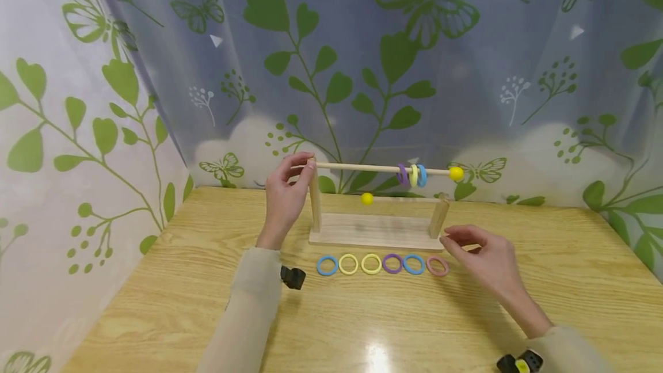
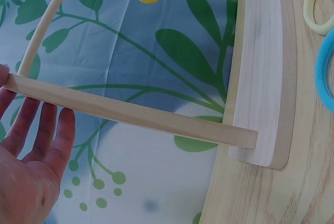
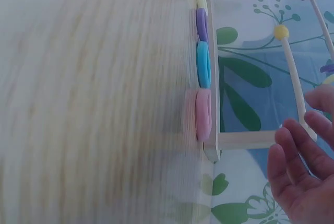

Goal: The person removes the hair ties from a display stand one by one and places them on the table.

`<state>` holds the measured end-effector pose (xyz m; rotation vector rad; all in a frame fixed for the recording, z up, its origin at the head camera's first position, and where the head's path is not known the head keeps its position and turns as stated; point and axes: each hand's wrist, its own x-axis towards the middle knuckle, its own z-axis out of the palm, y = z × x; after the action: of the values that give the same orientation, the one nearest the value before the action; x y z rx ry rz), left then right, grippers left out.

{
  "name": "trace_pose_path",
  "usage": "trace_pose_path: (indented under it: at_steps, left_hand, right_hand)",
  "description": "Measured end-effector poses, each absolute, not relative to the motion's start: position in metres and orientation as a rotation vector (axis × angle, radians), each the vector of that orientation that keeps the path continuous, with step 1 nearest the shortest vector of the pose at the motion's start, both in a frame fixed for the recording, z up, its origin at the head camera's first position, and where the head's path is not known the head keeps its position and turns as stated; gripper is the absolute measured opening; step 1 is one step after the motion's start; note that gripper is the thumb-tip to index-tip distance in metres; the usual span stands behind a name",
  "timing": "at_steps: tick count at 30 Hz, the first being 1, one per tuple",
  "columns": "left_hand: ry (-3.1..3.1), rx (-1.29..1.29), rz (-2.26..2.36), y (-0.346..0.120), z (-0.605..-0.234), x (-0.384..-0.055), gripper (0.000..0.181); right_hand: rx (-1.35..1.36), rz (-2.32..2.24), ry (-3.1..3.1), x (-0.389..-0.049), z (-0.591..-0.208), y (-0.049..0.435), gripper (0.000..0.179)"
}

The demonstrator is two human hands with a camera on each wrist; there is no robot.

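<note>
A wooden stand (image 1: 375, 238) has two posts, each bearing a rod tipped with a yellow ball. My left hand (image 1: 288, 194) pinches the top of its left post (image 2: 130, 112), thumb on one side and fingers on the other. From that post the upper rod (image 1: 357, 167) reaches right, carrying a purple ring (image 1: 402, 175), a yellow ring (image 1: 413, 176) and a blue ring (image 1: 422, 175). The lower rod (image 1: 404, 200) comes from the right post (image 1: 439, 217). Beside the base's right end is my right hand (image 1: 487, 258), fingers loosely bent and holding nothing in the right wrist view.
In front of the base several rings lie flat in a row, from a blue ring (image 1: 327, 266) on the left to a pink ring (image 1: 437, 266) on the right. A patterned curtain (image 1: 331, 102) hangs behind the wooden table (image 1: 207, 235).
</note>
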<state>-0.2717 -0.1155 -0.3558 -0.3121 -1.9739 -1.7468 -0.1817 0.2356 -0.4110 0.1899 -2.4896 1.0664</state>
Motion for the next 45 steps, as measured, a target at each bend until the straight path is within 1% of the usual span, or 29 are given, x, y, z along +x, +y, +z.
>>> trace_pose_path:
  at_steps: [9,21,26,36,45]
  left_hand:
    - [-1.959,-0.341,-1.726,-0.117,-0.356,-0.271,0.022]
    - [-1.945,-0.352,-1.719,-0.117,-0.356,-0.270,0.025]
    - [-1.947,-0.353,-1.719,-0.116,-0.356,-0.271,0.022]
    - [-1.939,-0.359,-1.710,-0.115,-0.357,-0.273,0.025]
    - [-1.936,-0.354,-1.712,-0.115,-0.357,-0.273,0.024]
  right_hand:
    - [0.172,1.125,-2.394,-0.184,-0.407,0.227,0.015]
    - [0.157,1.164,-2.320,-0.187,-0.405,0.217,0.016]
    - [0.155,1.172,-2.294,-0.190,-0.402,0.214,0.015]
    - [0.104,1.201,-2.255,-0.197,-0.394,0.206,0.015]
    - [0.123,1.214,-2.199,-0.202,-0.386,0.200,0.014]
